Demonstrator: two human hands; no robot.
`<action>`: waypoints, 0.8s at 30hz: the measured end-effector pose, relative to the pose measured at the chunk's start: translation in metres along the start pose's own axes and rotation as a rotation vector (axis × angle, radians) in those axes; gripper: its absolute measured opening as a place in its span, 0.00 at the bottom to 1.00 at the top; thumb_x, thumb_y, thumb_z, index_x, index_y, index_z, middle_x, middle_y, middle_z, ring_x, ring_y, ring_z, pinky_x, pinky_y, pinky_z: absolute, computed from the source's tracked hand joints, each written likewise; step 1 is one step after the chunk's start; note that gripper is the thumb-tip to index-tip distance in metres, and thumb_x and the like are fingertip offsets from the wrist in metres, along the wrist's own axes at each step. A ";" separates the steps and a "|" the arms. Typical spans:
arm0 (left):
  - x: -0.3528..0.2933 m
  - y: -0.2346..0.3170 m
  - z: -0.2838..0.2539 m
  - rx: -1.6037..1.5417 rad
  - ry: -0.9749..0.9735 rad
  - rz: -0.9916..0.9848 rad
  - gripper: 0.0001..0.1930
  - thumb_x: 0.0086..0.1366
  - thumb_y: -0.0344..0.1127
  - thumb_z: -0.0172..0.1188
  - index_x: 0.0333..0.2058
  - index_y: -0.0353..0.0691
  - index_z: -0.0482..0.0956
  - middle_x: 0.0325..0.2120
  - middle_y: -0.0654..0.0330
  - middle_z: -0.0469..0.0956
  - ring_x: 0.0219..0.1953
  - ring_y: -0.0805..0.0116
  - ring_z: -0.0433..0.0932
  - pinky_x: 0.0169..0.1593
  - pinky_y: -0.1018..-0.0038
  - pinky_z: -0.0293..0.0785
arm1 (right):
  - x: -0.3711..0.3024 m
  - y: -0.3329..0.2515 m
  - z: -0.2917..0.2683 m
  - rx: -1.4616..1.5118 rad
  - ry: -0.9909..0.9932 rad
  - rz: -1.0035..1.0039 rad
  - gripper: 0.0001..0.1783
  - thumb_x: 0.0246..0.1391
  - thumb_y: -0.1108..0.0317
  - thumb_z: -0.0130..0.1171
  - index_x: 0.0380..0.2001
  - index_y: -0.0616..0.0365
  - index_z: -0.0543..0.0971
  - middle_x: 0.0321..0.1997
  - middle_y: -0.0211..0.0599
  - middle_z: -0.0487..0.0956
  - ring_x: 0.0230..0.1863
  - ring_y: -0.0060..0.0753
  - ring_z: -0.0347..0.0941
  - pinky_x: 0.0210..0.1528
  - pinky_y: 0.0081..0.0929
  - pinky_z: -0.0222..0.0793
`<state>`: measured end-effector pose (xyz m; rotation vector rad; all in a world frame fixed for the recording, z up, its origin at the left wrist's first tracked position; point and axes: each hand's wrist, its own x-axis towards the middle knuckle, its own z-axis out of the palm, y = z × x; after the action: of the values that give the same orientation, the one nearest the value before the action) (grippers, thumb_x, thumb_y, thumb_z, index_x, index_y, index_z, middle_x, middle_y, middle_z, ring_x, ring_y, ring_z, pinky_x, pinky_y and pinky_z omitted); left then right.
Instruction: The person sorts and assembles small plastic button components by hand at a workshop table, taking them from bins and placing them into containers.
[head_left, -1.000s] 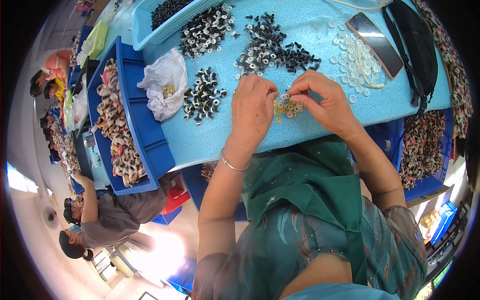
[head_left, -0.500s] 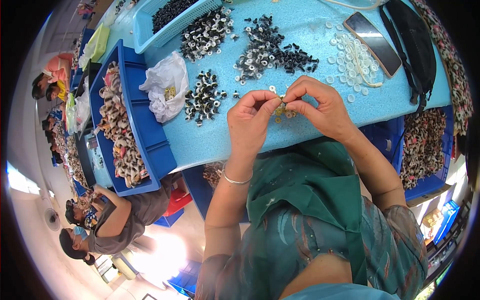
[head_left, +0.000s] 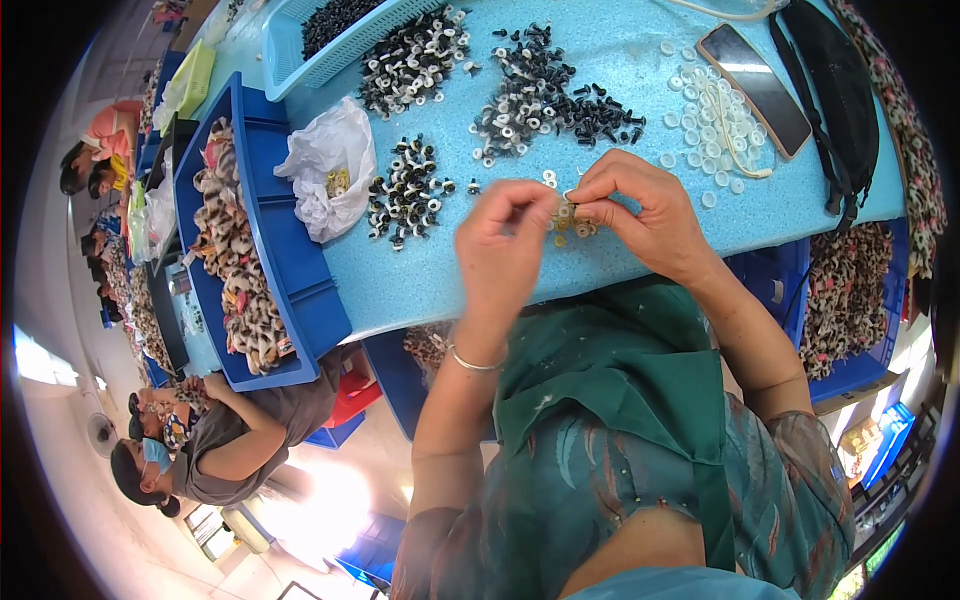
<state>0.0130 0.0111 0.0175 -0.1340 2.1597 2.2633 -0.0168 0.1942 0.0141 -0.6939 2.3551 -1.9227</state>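
1. So the right hand (head_left: 640, 205) had its thumb and forefinger pinched together on a tiny piece (head_left: 567, 197), mostly hidden by the fingertips, just above the blue table (head_left: 390, 285).
2. Left hand (head_left: 503, 235) was motion-blurred, fingertips right beside the right hand's. The fingers were curled in, but honestly couldn't tell if they were clamped on anything.
3. Yellow rings (head_left: 584, 230) lay in a little bunch just under the fingertips, with a couple of white rings (head_left: 549, 178) on the table a bit beyond.
4. Just left of the left hand sat one loose dark piece (head_left: 474, 186), then a cluster of black-and-yellow pieces (head_left: 402, 195), then a crumpled white plastic bag (head_left: 320, 180).
5. Farther back: a heap of black pegs with white washers (head_left: 415, 60) and a pile of black pegs (head_left: 590, 115).
6. Off to the right, frosted clear discs (head_left: 708, 145) were scattered near a phone (head_left: 755, 88), with a black pouch (head_left: 845, 120) past that.
7. Far left, a blue tray (head_left: 308, 270) held patterned fuzzy pieces (head_left: 230, 260).
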 end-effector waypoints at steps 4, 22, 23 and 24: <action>0.041 -0.001 -0.040 0.877 0.183 0.509 0.07 0.57 0.24 0.65 0.35 0.36 0.82 0.30 0.58 0.78 0.34 0.63 0.76 0.37 0.72 0.73 | 0.001 0.001 0.002 -0.011 0.007 -0.021 0.07 0.50 0.80 0.65 0.34 0.61 0.81 0.34 0.36 0.80 0.36 0.30 0.76 0.39 0.25 0.71; 0.017 0.014 -0.049 -0.287 0.005 -0.190 0.10 0.60 0.26 0.68 0.41 0.31 0.84 0.29 0.59 0.83 0.25 0.79 0.70 0.29 0.84 0.63 | 0.010 -0.014 0.013 0.087 -0.015 -0.090 0.06 0.50 0.79 0.65 0.33 0.61 0.81 0.35 0.36 0.80 0.36 0.30 0.76 0.40 0.25 0.71; 0.013 0.012 -0.046 -0.326 -0.042 -0.235 0.10 0.60 0.27 0.68 0.41 0.31 0.83 0.29 0.59 0.83 0.25 0.79 0.70 0.29 0.84 0.63 | 0.010 -0.015 0.014 0.080 -0.023 -0.107 0.05 0.50 0.79 0.65 0.33 0.61 0.81 0.34 0.36 0.80 0.36 0.30 0.76 0.40 0.25 0.71; 0.010 0.011 -0.043 -0.366 -0.090 -0.280 0.11 0.60 0.27 0.68 0.41 0.31 0.83 0.29 0.59 0.83 0.25 0.79 0.70 0.29 0.83 0.63 | 0.010 -0.015 0.015 0.078 -0.021 -0.108 0.05 0.50 0.79 0.65 0.33 0.61 0.81 0.34 0.36 0.80 0.36 0.30 0.76 0.40 0.25 0.71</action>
<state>0.0044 -0.0326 0.0261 -0.3082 1.5524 2.4116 -0.0165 0.1747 0.0270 -0.8467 2.2607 -2.0259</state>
